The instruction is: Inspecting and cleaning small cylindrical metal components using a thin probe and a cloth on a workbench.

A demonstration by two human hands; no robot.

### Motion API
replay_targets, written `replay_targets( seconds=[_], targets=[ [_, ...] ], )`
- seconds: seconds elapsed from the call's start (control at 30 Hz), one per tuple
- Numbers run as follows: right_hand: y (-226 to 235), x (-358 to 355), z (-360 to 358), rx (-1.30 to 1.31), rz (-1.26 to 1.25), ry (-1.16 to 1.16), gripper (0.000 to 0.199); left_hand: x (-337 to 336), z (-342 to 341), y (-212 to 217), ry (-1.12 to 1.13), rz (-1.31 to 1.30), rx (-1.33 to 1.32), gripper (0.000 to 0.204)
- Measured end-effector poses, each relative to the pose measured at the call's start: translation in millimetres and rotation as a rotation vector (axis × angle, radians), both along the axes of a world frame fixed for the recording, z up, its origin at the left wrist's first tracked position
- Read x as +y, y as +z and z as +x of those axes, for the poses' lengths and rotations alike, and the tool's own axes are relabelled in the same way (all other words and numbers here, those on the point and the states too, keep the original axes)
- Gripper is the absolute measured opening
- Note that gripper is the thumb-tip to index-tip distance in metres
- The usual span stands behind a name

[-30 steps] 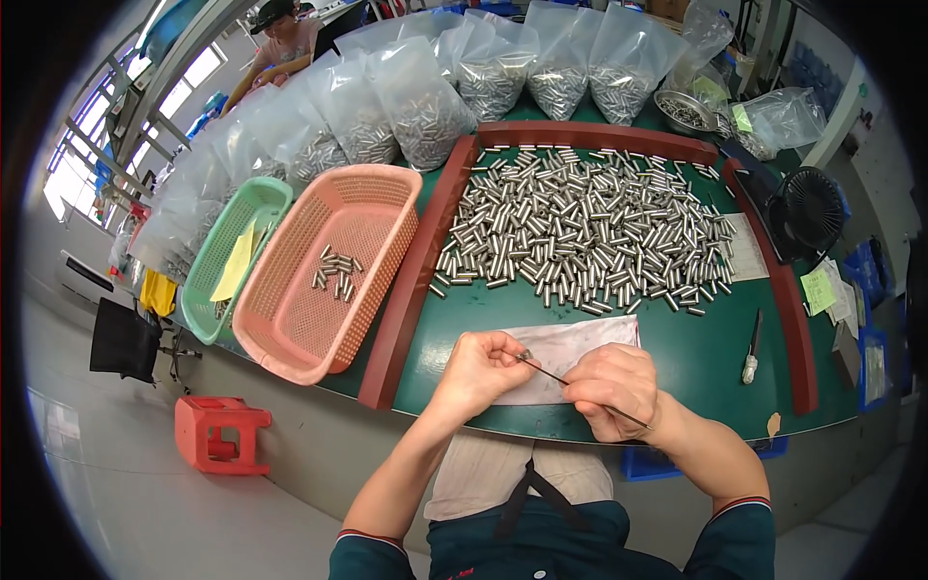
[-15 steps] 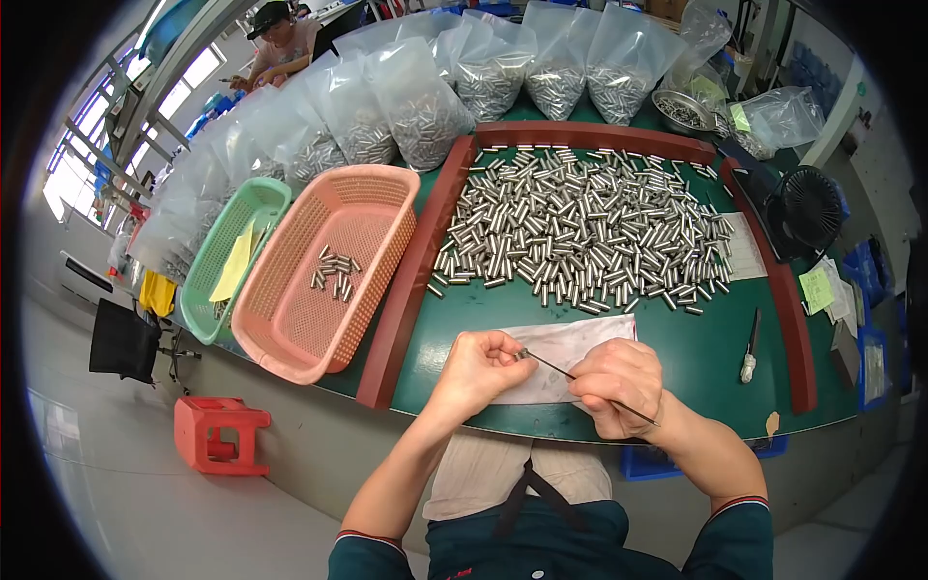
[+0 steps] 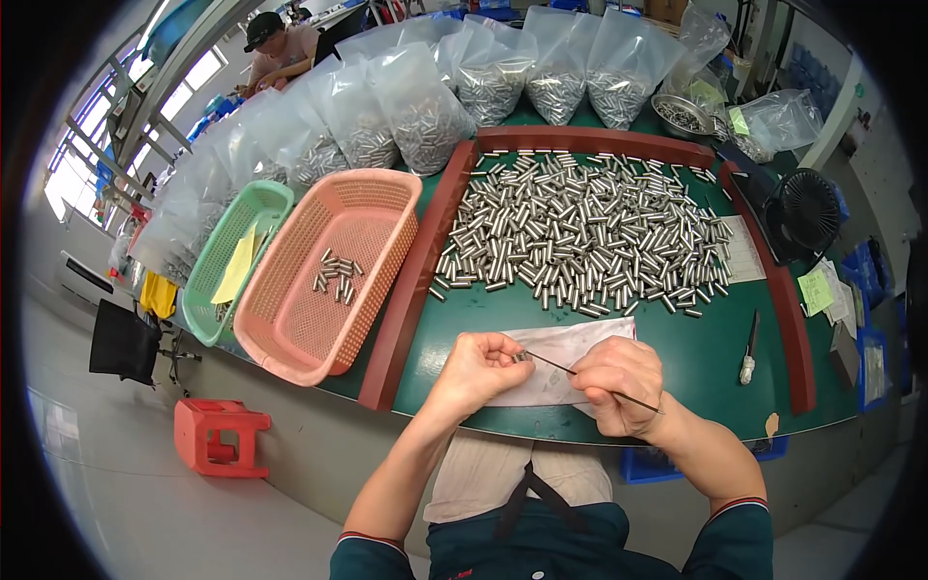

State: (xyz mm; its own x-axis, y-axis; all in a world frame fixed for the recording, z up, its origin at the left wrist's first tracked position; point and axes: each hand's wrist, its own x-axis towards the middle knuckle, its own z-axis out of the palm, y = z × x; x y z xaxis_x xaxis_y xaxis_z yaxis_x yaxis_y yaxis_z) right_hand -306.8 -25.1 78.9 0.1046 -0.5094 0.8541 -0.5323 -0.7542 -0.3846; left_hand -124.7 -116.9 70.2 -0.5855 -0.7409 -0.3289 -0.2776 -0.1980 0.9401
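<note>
Between the thumb and fingers of my left hand point(image 3: 476, 372) is a small metal cylinder point(image 3: 522, 357). My right hand point(image 3: 621, 385) is closed around a thin dark rod point(image 3: 553, 363). The rod's tip meets the end of the cylinder; whether it is inside I cannot tell. Its other end sticks out below my right palm. Both hands are over a pale cloth point(image 3: 551, 391) on the green table point(image 3: 696, 358). Beyond them lies a wide heap of loose metal cylinders point(image 3: 580, 227). Several more rest in a pink basket point(image 3: 253, 324) at the left.
Dark red rails point(image 3: 389, 362) border the work area. A green basket point(image 3: 196, 314) stands beside the pink one. Filled clear bags point(image 3: 411, 87) line the back. A pen-like tool point(image 3: 750, 348), a black fan point(image 3: 807, 208) and paper notes point(image 3: 817, 292) are at the right. A co-worker point(image 3: 280, 53) sits far left.
My hands keep the same grip on the cylinder and rod, with only a slight shift of the rod. The whole view has moved down a little.
</note>
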Motion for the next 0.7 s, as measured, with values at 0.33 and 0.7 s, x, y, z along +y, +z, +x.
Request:
replay_targets(
  seconds=[0.33,0.7],
  targets=[
    [-0.7,-0.4,2.0,-0.006,0.021,0.056,0.008,0.1,0.7,4.5,-0.035,0.02,0.005,0.01],
    [-1.5,-1.7,-0.4,-0.008,0.032,0.021,0.007,0.4,1.8,5.5,-0.043,0.039,0.02,0.011]
  ],
)
